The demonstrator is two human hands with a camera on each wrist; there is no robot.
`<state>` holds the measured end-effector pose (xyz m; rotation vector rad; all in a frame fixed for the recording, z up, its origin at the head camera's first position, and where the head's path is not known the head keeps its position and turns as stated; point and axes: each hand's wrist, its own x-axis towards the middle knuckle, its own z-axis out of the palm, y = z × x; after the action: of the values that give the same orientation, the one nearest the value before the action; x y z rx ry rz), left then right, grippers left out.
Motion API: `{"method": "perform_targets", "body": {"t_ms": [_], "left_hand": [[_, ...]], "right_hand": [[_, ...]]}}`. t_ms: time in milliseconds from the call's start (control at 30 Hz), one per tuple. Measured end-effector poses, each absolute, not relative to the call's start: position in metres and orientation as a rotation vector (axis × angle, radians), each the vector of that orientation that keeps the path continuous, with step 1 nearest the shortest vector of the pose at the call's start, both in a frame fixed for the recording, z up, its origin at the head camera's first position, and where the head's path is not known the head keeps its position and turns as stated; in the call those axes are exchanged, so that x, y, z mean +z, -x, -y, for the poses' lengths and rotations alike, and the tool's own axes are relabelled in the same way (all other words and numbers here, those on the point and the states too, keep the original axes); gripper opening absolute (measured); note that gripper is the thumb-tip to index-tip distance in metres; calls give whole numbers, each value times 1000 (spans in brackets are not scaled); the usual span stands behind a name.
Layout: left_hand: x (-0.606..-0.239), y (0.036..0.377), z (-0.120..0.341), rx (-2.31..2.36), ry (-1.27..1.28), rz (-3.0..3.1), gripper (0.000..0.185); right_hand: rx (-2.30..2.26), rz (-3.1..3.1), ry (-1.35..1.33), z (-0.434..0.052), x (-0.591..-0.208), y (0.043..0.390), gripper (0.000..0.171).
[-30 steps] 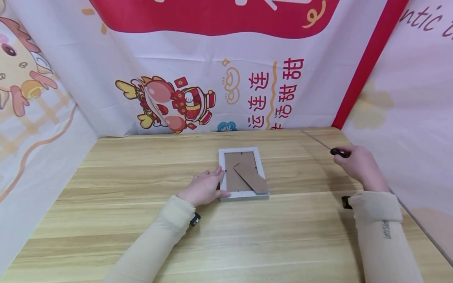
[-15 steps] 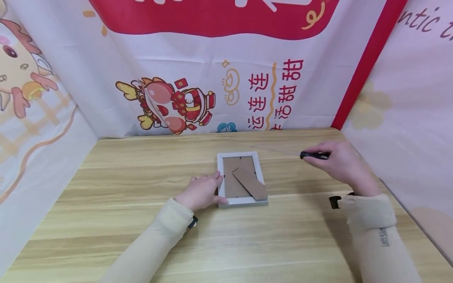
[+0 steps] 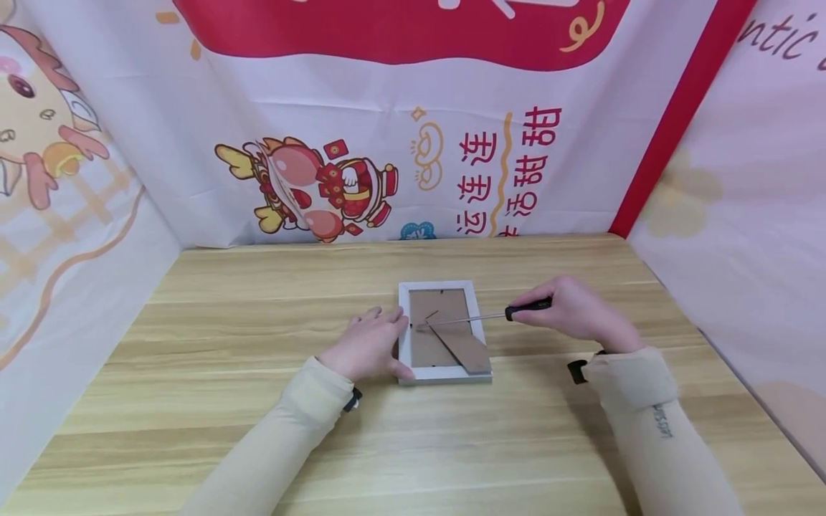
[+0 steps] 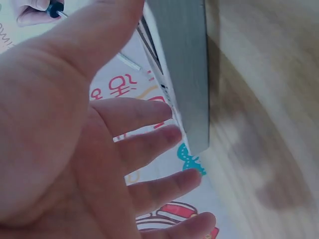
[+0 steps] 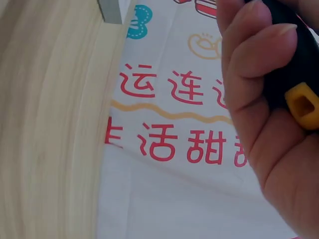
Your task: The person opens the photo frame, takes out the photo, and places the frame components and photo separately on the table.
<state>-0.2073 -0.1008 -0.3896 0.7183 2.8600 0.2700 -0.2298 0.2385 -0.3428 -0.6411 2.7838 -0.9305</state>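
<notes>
The left hand [image 3: 366, 347] is spread against the side of the picture frame [image 3: 424, 347] lying back-up on the desk [image 3: 516, 437], while the right hand [image 3: 574, 313] grips a screwdriver [image 3: 525, 309], seemingly aligning its tip with a tab [image 3: 411, 326], which calls for gentle prying.

"运连连" [image 3: 476, 188], "活甜甜" [image 3: 530, 170] on backdrop [image 3: 361, 86]; "ntic" [image 3: 777, 36] on side curtain [image 3: 761, 122]

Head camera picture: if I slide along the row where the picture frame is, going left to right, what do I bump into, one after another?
Left hand → picture frame, lying back side up → black tool handle → right hand holding it.
</notes>
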Motion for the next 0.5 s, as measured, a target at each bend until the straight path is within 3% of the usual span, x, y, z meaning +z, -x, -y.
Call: {"method": "perform_targets", "body": {"t_ms": [500], "left_hand": [[-396,214,105,343,-720,-2775,105]], "right_hand": [[-889,-2785,658,-218,-341,246,18]]}}
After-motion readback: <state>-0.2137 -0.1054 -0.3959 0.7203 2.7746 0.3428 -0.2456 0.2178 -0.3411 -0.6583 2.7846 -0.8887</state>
